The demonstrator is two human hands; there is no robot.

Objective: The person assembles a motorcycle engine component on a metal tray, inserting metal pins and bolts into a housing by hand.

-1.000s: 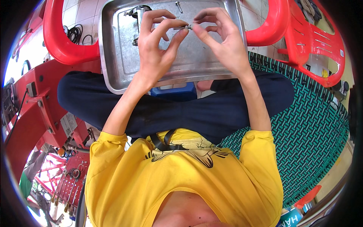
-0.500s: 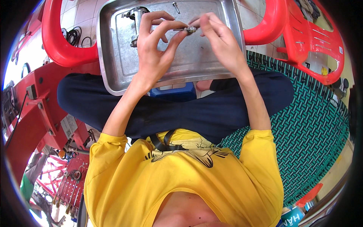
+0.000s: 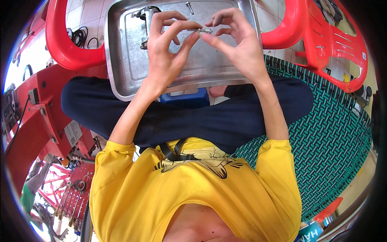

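Note:
Between thumb and index finger, my left hand (image 3: 168, 44) pinches a slim metal bolt (image 3: 207, 30) with a nut-like collar at its right end. My right hand (image 3: 241, 44) has its fingers curved and apart around that end. Its thumb tip lies close below the bolt; whether it touches, I cannot tell. Both hands are over a shallow metal tray (image 3: 183, 85). In the tray, left of my left hand and partly behind it, lies a metal assembly with a rod and dark fittings (image 3: 150, 14). A second small bolt (image 3: 189, 7) rests near the far edge.
Red plastic chairs stand at the left (image 3: 74, 56) and right (image 3: 282, 34) of the tray. A blue case (image 3: 185, 99) sits under its near edge. At the right is a green woven seat (image 3: 318, 141). Red machinery (image 3: 52, 113) and black cables (image 3: 80, 37) are on the left.
My right hand has turned, its fingers spreading apart, and its thumb has come under the bolt's right end. My left hand keeps its pinch almost in place.

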